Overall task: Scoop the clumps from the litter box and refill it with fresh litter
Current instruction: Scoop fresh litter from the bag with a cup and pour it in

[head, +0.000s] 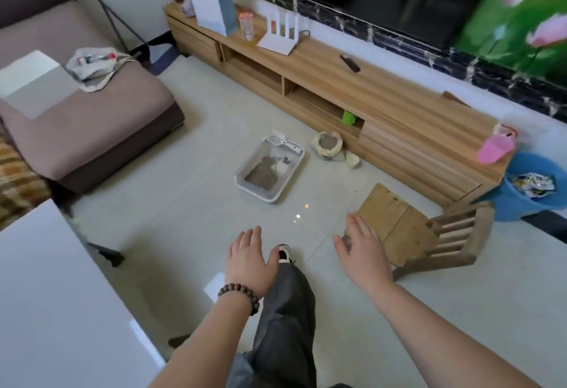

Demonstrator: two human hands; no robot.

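Floor (171, 203): pale tiles, you stand on it, one grey trouser leg and shoe forward.
TV cabinet (399, 117): long wooden unit along the far wall, right of centre.
Sofa (92, 130): brown, far left.
Blue bin (503, 203): far right, at the cabinet's end, wrappers inside.
Stool (429, 228): small wooden one, near right, just beyond your right hand.
Litter box (245, 186): grey-white tray on the floor, centre, well ahead of both hands; patchy brown litter inside.
Litter bag (328, 143): open, on the floor just right of the box, against the cabinet.
Scoop (280, 140): white, slotted, resting on the box's far rim.
Your left hand (247, 254): fingers straight, palm down, holds nothing; bead bracelet on the wrist.
Your right hand (363, 242): spread flat, empty, in front of the stool.
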